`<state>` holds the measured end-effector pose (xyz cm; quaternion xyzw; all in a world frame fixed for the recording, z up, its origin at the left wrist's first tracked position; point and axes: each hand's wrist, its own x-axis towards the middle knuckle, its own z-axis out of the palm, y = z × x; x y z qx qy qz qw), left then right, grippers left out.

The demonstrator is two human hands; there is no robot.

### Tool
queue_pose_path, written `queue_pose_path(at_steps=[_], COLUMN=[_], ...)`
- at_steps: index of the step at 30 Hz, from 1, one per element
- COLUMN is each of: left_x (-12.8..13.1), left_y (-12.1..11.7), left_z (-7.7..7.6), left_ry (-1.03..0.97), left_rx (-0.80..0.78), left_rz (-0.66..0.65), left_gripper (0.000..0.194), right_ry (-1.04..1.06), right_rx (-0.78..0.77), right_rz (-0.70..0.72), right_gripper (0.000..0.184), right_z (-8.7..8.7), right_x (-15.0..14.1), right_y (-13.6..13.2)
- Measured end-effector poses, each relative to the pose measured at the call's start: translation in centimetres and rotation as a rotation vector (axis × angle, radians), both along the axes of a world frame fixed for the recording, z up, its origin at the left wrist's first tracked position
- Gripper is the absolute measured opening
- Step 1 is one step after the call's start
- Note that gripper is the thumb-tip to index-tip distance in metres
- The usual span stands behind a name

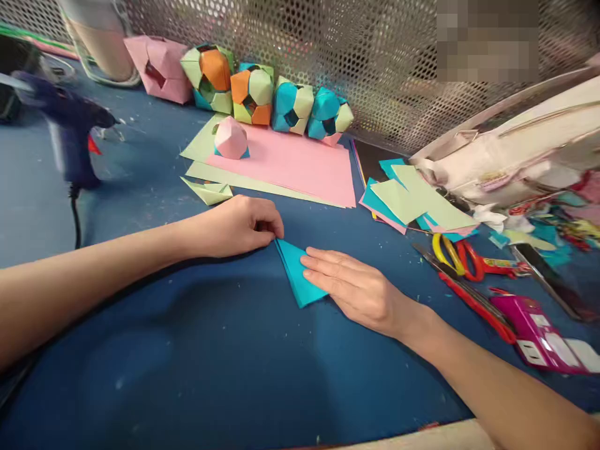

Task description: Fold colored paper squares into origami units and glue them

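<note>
A folded piece of blue paper (300, 278), shaped like a narrow triangle, lies on the dark blue table (210, 362). My left hand (246, 225) pinches its upper tip between thumb and curled fingers. My right hand (356, 284) rests flat over the paper's right side, fingers stretched out and pointing left. Part of the paper is hidden beneath those fingers. Just beyond my left hand sits a folded pale green paper piece (210, 191).
Behind are pink sheets (300, 159), a small pink paper ball (230, 138) and several folded-paper models (253, 94) along a mesh panel. At left stands a glue gun (70, 131). Right: paper scraps (398, 200), scissors (457, 257), a red-handled tool (473, 303), a magenta case (539, 331).
</note>
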<state>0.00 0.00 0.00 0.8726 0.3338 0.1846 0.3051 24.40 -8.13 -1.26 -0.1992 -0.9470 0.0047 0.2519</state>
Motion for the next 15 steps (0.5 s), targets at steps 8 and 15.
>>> queue_pose_path(at_steps=[8, 15], left_x=[0.3, 0.32], left_y=[-0.28, -0.22], left_z=[0.2, 0.34], left_ry=[-0.022, 0.003], left_rx=[0.014, 0.015], left_rz=[0.028, 0.034], left_gripper=[0.017, 0.018], right_ry=[-0.031, -0.031], right_rx=[0.0, 0.006], right_rz=[-0.011, -0.015], right_gripper=[0.026, 0.027], right_z=[0.15, 0.15], right_x=[0.13, 0.21], right_y=[0.03, -0.03])
